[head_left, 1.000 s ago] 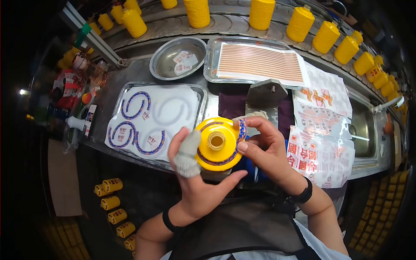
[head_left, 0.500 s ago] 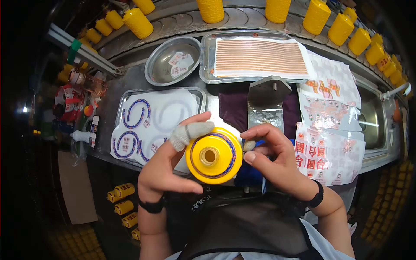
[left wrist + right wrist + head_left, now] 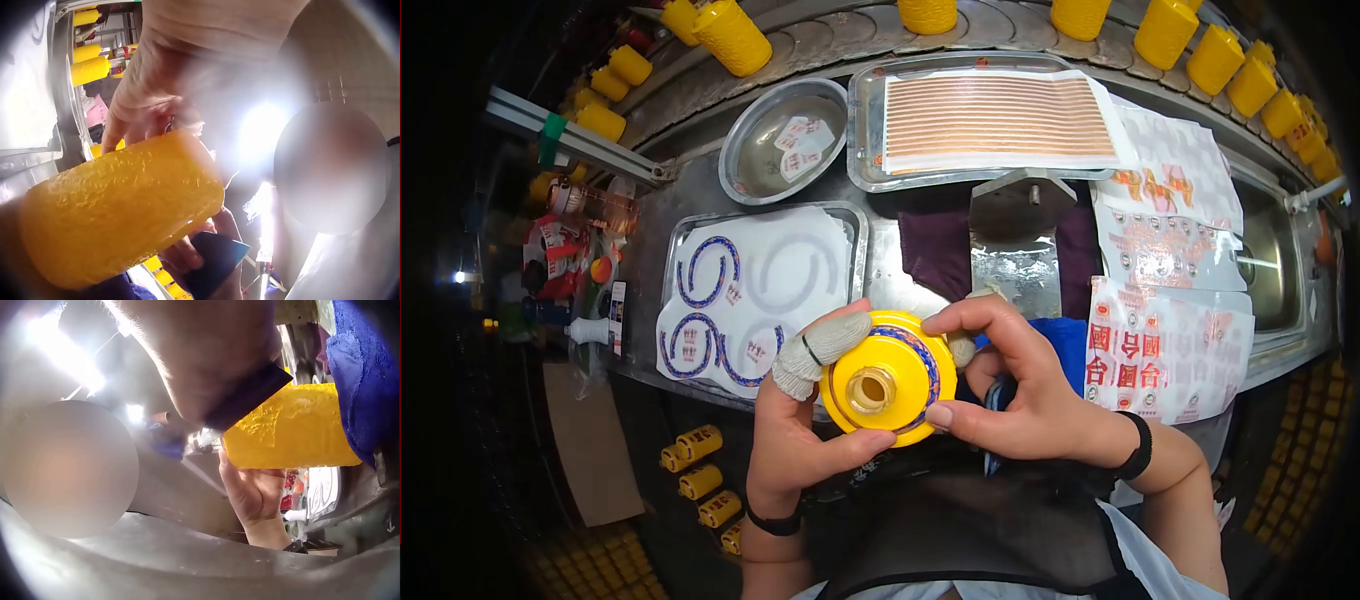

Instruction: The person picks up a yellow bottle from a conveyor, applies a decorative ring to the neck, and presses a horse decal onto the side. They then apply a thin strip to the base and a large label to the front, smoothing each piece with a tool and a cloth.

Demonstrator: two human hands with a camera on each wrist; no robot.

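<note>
A yellow bottle (image 3: 900, 395) with an open round neck (image 3: 870, 390) is held in front of the body, its neck toward the head camera. Around its shoulder runs a blue-and-orange patterned decal strip (image 3: 927, 362). My left hand (image 3: 795, 445) grips the bottle from the left, a white knitted cover (image 3: 825, 350) on its finger. At the right rim, the thumb and forefinger of my right hand (image 3: 1030, 400) touch the shoulder by the strip. Its other fingers hold a flat dark blue piece (image 3: 215, 265) with straight edges. The wrist views show the bottle's textured side (image 3: 287, 428).
A left tray (image 3: 865, 245) holds a sheet of curved decals (image 3: 720, 270). Behind are a metal bowl (image 3: 733, 170) and a tray (image 3: 865, 165) with a striped sheet (image 3: 1000, 120). A metal stand (image 3: 1015, 215), printed sheets (image 3: 1170, 350) and a sink (image 3: 1265, 270) lie rightward; yellow bottles (image 3: 735, 40) line the back.
The strip's end, lifted in my right fingers a second ago, now lies along the shoulder. The bottle has turned and tilted. My right fingertips, just off it half a second ago, now touch its rim.
</note>
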